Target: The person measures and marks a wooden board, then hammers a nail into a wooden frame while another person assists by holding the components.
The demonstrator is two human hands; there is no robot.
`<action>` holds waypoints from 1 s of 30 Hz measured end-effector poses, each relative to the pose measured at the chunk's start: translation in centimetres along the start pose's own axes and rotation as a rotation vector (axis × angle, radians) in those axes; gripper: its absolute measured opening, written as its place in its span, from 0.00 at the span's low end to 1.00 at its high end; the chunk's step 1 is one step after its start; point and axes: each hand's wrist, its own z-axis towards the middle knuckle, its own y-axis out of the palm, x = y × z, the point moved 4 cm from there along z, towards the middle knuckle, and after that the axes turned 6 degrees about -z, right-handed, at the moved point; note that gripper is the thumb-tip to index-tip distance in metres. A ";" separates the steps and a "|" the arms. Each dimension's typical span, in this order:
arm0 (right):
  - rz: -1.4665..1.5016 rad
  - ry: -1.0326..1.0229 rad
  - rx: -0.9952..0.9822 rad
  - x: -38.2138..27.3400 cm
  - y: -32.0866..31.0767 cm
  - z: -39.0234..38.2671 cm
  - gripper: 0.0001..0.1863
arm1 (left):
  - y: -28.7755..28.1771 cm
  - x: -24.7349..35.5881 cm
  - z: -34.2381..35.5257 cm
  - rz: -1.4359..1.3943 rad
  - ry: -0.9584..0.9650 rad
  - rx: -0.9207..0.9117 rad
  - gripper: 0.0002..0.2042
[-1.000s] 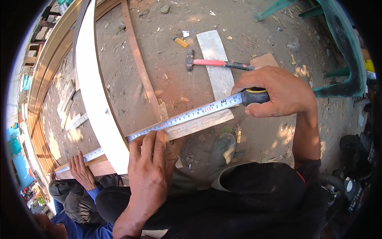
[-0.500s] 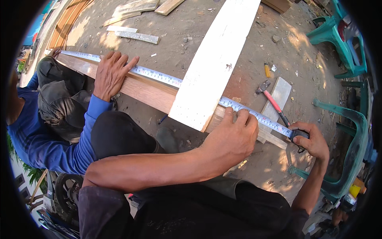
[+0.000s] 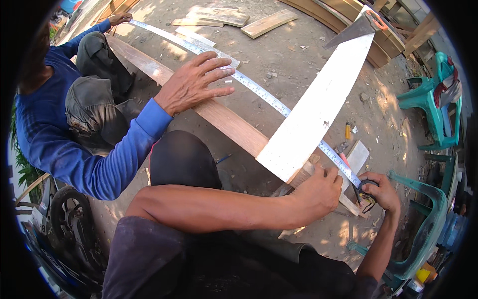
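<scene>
A long reddish-brown wooden beam (image 3: pixel 229 124) slants across in front of me, with a white board (image 3: pixel 313 114) lying crosswise over it. My left hand (image 3: pixel 318 194) has its fingers curled over the beam's near right end, just beside the board. In my right hand (image 3: pixel 382 193) is the dark case of a tape measure (image 3: pixel 368 185). Its blade (image 3: pixel 264 93) bows out beyond the beam and passes out of sight behind the board. A co-worker's hand (image 3: pixel 120 19) holds the blade's far end. That person's other hand (image 3: pixel 196 82) is spread above the beam.
A handsaw (image 3: pixel 356 31) rests at the white board's far end. Beside the tape lie a hammer (image 3: pixel 342 148), partly hidden, and a yellow handle (image 3: pixel 347 130). Green plastic chairs (image 3: pixel 433 104) stand at right. Loose planks (image 3: pixel 269 24) are on the ground, and a motorbike wheel (image 3: pixel 74 214) is at lower left.
The tape blade has lifted off the beam and bows outward. The co-worker's near hand has let go of it and risen. My left hand has moved from the blade to the beam's end.
</scene>
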 end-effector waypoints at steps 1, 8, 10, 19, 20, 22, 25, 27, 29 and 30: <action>-0.003 -0.015 -0.001 -0.4 0.3 0.8 0.19 | 0.0 -0.2 -0.1 -0.019 0.003 0.023 0.15; 0.053 0.034 0.019 1.3 2.6 5.0 0.13 | 0.1 0.0 -0.4 0.038 -0.012 0.045 0.15; 0.068 0.002 0.044 3.2 2.8 5.8 0.13 | -0.3 0.2 -0.2 0.023 -0.007 0.062 0.15; 0.024 0.002 0.002 2.3 4.3 9.6 0.16 | -0.6 0.3 0.1 -0.003 -0.016 0.093 0.16; 0.037 -0.049 -0.016 1.2 5.1 10.2 0.16 | -1.2 0.2 -0.5 0.016 -0.035 0.092 0.18; 0.056 -0.049 -0.023 0.6 5.7 10.7 0.16 | -1.0 -0.2 -0.6 -0.005 -0.032 0.072 0.19; 0.133 0.017 -0.039 0.3 6.4 10.4 0.16 | -0.9 -0.4 -0.4 -0.024 -0.008 0.035 0.20; 0.076 0.014 -0.037 0.5 5.9 9.9 0.17 | -0.5 -0.2 0.4 0.003 0.017 0.014 0.19; 0.092 -0.009 -0.025 0.6 6.2 10.6 0.17 | -0.7 0.0 0.2 -0.013 0.022 0.044 0.19; 0.100 -0.012 -0.036 0.5 6.4 10.7 0.18 | -0.4 -0.1 0.4 -0.040 0.010 0.060 0.18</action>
